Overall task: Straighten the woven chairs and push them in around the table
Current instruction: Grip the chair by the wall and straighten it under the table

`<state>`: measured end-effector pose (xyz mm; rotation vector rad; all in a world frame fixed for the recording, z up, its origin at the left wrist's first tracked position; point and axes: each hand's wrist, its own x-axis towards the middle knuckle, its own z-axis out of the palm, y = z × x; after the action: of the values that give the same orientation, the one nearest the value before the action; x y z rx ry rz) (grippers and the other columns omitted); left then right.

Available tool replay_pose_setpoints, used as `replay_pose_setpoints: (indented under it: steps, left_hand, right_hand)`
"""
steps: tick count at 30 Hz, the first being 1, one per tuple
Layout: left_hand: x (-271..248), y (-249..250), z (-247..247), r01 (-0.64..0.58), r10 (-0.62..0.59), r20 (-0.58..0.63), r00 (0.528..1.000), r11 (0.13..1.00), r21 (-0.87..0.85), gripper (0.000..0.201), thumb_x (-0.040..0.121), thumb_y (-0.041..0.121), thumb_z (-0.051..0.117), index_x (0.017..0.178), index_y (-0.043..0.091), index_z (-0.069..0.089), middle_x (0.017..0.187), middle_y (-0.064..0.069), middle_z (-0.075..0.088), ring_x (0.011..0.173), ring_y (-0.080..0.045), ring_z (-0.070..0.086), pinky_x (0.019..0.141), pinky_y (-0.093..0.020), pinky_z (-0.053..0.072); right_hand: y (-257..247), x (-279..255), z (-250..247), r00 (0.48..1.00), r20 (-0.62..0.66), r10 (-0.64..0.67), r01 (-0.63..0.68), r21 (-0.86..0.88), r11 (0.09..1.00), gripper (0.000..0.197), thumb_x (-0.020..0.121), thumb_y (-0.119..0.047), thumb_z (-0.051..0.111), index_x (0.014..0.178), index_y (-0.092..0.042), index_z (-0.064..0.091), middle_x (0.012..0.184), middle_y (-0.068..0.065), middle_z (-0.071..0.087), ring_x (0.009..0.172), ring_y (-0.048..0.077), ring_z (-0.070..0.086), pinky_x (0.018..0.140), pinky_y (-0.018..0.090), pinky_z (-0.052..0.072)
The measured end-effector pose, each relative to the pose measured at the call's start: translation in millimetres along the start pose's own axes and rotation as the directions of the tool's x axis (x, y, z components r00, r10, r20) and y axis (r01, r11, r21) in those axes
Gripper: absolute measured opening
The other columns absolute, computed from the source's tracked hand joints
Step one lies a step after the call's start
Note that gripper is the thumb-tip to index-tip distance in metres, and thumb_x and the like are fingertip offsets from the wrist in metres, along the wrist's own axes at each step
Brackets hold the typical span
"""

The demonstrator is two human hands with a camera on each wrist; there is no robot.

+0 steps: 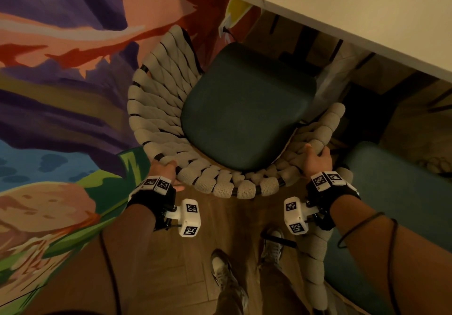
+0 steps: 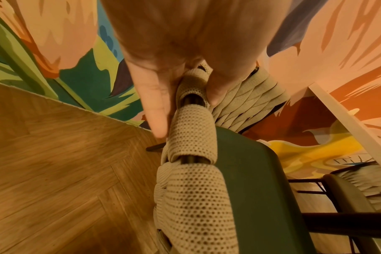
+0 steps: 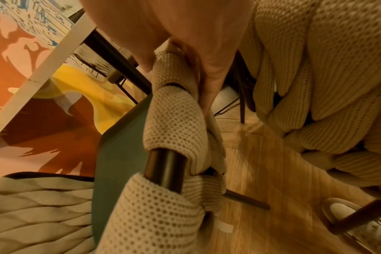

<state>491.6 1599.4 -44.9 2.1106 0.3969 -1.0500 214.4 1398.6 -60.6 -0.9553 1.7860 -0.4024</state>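
Observation:
A woven chair [image 1: 159, 99] with a cream braided backrest and a dark green seat cushion [image 1: 247, 109] stands below me, its front facing the white table [image 1: 342, 13]. My left hand [image 1: 163, 168] grips the left end of the backrest rim [image 2: 191, 130], thumb on one side and fingers on the other. My right hand [image 1: 315, 158] grips the right part of the rim [image 3: 174, 120]. The seat front lies close to the table edge, partly under it. A second woven chair [image 1: 315, 265] with a teal seat [image 1: 381, 192] stands just right of my right arm.
A painted mural wall [image 1: 61, 82] runs close along the chair's left side. The floor [image 1: 215, 219] is wooden herringbone; my shoes [image 1: 222, 270] stand behind the chair. Dark chair legs and another chair [image 2: 346, 192] show beneath the table.

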Motion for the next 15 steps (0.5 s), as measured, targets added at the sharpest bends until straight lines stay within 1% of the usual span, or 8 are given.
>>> replay_pose_setpoints:
  steps: [3, 7, 9, 10, 11, 13, 14, 15]
  left_hand:
    - [-0.4, 0.5, 0.0, 0.014, -0.014, 0.002, 1.000, 1.000, -0.012, 0.053, 0.096, 0.019, 0.051, 0.144, 0.030, 0.032, 0.129, -0.016, 0.057, 0.077, -0.032, 0.063, 0.066, -0.047, 0.057]
    - [-4.2, 1.7, -1.2, 0.032, -0.031, 0.016, 0.999, 0.999, -0.035, 0.055, 0.096, 0.018, 0.051, 0.145, 0.030, 0.030, 0.134, -0.016, 0.054, 0.089, -0.036, 0.063, 0.067, -0.049, 0.057]
    - [-5.7, 2.5, -0.5, 0.035, -0.035, 0.001, 0.999, 0.999, -0.041, 0.058, 0.096, 0.018, 0.051, 0.147, 0.031, 0.027, 0.136, -0.016, 0.053, 0.098, -0.040, 0.064, 0.074, -0.053, 0.056]
    - [-6.0, 2.7, 0.0, 0.035, -0.035, -0.003, 0.999, 0.998, -0.045, 0.058, 0.096, 0.018, 0.051, 0.147, 0.032, 0.027, 0.135, -0.016, 0.054, 0.100, -0.040, 0.064, 0.076, -0.054, 0.056]
    - [-6.6, 2.6, 0.3, 0.027, -0.027, -0.001, 1.000, 0.998, -0.050, 0.057, 0.096, 0.019, 0.051, 0.146, 0.032, 0.028, 0.133, -0.015, 0.055, 0.096, -0.039, 0.064, 0.074, -0.053, 0.056]
    - [-8.5, 2.0, 0.6, 0.017, -0.017, -0.003, 1.000, 0.999, -0.039, 0.055, 0.095, 0.021, 0.052, 0.145, 0.033, 0.030, 0.124, -0.012, 0.058, 0.083, -0.034, 0.064, 0.073, -0.052, 0.056]
    - [-11.1, 1.2, 0.3, 0.012, -0.012, -0.001, 1.000, 0.999, -0.030, 0.055, 0.095, 0.022, 0.052, 0.145, 0.033, 0.030, 0.120, -0.010, 0.058, 0.081, -0.033, 0.063, 0.075, -0.053, 0.056]
    - [-12.5, -1.0, -1.4, 0.001, -0.001, -0.011, 1.000, 1.000, -0.013, 0.056, 0.095, 0.023, 0.052, 0.145, 0.033, 0.030, 0.117, -0.009, 0.057, 0.082, -0.032, 0.062, 0.078, -0.054, 0.055]
  right_hand:
    - [1.9, 1.6, 0.3, 1.000, -0.006, -0.008, 0.008, 0.001, 1.000, 0.056, 0.095, -0.039, 0.048, 0.146, -0.021, 0.035, 0.142, 0.011, 0.049, 0.125, 0.033, 0.051, 0.104, 0.046, 0.043]
    - [1.7, 0.4, 1.0, 1.000, -0.003, 0.006, -0.006, -0.010, 1.000, 0.058, 0.095, -0.041, 0.048, 0.148, -0.022, 0.032, 0.145, 0.010, 0.046, 0.128, 0.033, 0.049, 0.104, 0.047, 0.043]
    - [1.8, 0.7, 0.6, 1.000, 0.005, 0.008, -0.008, 0.000, 1.000, 0.059, 0.095, -0.041, 0.048, 0.148, -0.022, 0.031, 0.145, 0.009, 0.046, 0.127, 0.033, 0.049, 0.104, 0.047, 0.043]
    - [1.8, 0.9, -0.3, 1.000, 0.014, 0.011, -0.011, 0.000, 1.000, 0.059, 0.095, -0.041, 0.048, 0.148, -0.023, 0.031, 0.145, 0.009, 0.046, 0.127, 0.033, 0.049, 0.104, 0.047, 0.044]
    - [1.2, 1.2, -1.7, 0.999, 0.030, 0.019, -0.019, -0.006, 1.000, 0.060, 0.095, -0.042, 0.048, 0.148, -0.023, 0.030, 0.145, 0.009, 0.046, 0.127, 0.033, 0.049, 0.103, 0.046, 0.044]
    - [-1.5, 0.0, -7.1, 0.996, 0.080, 0.041, -0.037, -0.043, 0.998, 0.060, 0.094, -0.045, 0.048, 0.147, -0.024, 0.029, 0.144, 0.010, 0.046, 0.124, 0.035, 0.050, 0.099, 0.047, 0.046]
    - [-3.5, -1.5, -11.1, 0.994, 0.101, 0.046, -0.039, -0.065, 0.997, 0.061, 0.094, -0.045, 0.048, 0.147, -0.024, 0.028, 0.144, 0.011, 0.045, 0.123, 0.036, 0.051, 0.096, 0.046, 0.047]
    - [-5.1, -3.6, -16.3, 0.992, 0.117, 0.044, -0.036, -0.073, 0.997, 0.061, 0.094, -0.045, 0.047, 0.148, -0.025, 0.026, 0.144, 0.011, 0.045, 0.122, 0.036, 0.052, 0.093, 0.044, 0.049]
